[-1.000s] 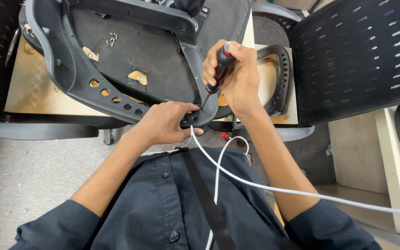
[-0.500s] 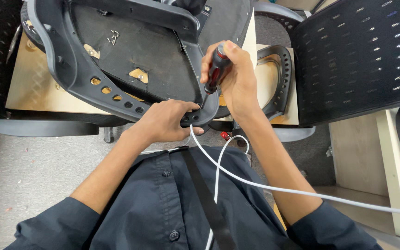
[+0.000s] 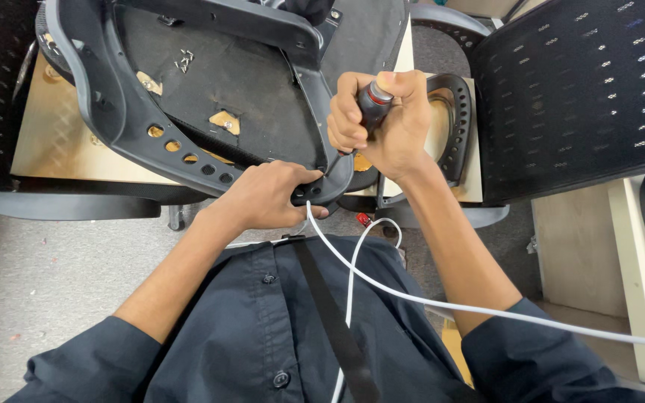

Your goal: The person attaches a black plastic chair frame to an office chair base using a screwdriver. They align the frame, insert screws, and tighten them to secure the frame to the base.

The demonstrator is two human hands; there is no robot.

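Clenched right grip (image 3: 382,123) wrapped round red-and-black-handled screwdriver (image 3: 363,116); left grip (image 3: 266,198) grasping near rim of upturned black plastic chair seat (image 3: 210,97) on pale wooden bench (image 3: 61,142). Screwdriver long axis slanted, tip down-left into rim, handle up-right. Seemingly mid-fastening; screw itself hidden, remaining work unclear. Beyond, black mesh chair back (image 3: 576,89).

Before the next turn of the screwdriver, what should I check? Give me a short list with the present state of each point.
1. Right hand wraps the screwdriver handle: ok.
2. Left hand grips the seat frame edge: ok.
3. Tip seated in a screw: cannot tell, hidden by the hands.
4. Left fingers away from the tip: not ok, very near.
5. White cable away from the tool: not ok, it passes just below the left hand.
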